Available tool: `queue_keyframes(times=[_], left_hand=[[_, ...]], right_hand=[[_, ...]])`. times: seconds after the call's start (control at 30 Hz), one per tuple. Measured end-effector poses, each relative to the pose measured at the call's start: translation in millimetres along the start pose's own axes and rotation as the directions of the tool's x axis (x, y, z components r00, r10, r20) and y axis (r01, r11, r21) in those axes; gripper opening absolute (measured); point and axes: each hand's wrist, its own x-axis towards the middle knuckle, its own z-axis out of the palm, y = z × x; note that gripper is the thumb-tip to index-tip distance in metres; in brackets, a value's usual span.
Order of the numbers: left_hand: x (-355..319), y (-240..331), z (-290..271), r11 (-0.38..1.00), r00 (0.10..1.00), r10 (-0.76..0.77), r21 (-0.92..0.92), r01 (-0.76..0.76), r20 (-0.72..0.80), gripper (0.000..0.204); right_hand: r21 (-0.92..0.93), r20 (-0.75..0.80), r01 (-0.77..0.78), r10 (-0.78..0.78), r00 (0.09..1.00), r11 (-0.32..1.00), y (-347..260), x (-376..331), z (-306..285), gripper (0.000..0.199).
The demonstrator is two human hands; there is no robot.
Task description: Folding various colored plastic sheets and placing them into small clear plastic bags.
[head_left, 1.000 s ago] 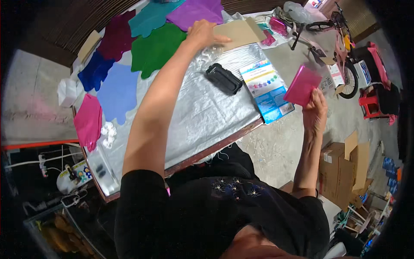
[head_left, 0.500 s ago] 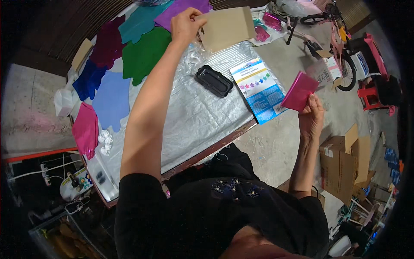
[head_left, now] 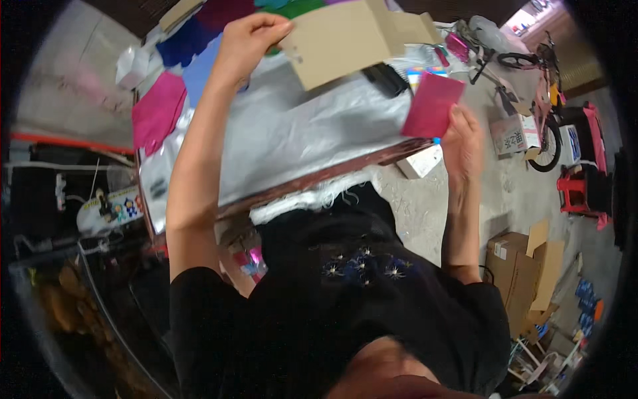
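Observation:
My left hand (head_left: pixel 249 48) pinches the left edge of a tan cardboard sheet (head_left: pixel 339 43), raised over the silver-covered table (head_left: pixel 286 139). A folded flap stands out at the sheet's right end. Off to the right, my right hand (head_left: pixel 463 139) grips a flat, shiny pink packet (head_left: pixel 433 105) by its lower right side, held up near the table's corner. Beyond the sheet lies a black plastic tray (head_left: pixel 387 80), partly covered by it. Behind the pink packet only the top strip of a blue-and-white printed package (head_left: pixel 425 72) shows.
Pink (head_left: pixel 159 110), blue, green and dark red foil pieces lie along the table's left and far sides. A small white box (head_left: pixel 421 161) is beside the front edge. At right are a pink bicycle (head_left: pixel 541 100), a red stool (head_left: pixel 577 189) and an open carton (head_left: pixel 522 266).
My left hand has brought the cardboard sheet nearer and to the right, its flap now showing. The pink packet has shifted left and now covers much of the printed package. The view has shifted.

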Motion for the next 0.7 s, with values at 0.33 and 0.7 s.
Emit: queue_keyframes(times=[0.33, 0.7], left_hand=[[-141, -110, -70, 0.921, 0.922, -0.349, 0.124, 0.37, -0.166, 0.027], [-151, -105, -49, 0.701, 0.972, 0.197, 0.711, -0.048, -0.129, 0.034]], right_hand=[[-0.427, 0.165, -0.278, 0.377, 0.912, 0.861, 128, 23, 138, 0.019], [-0.9, 0.114, -0.036, 0.313, 0.943, 0.435, 161, 30, 140, 0.023]])
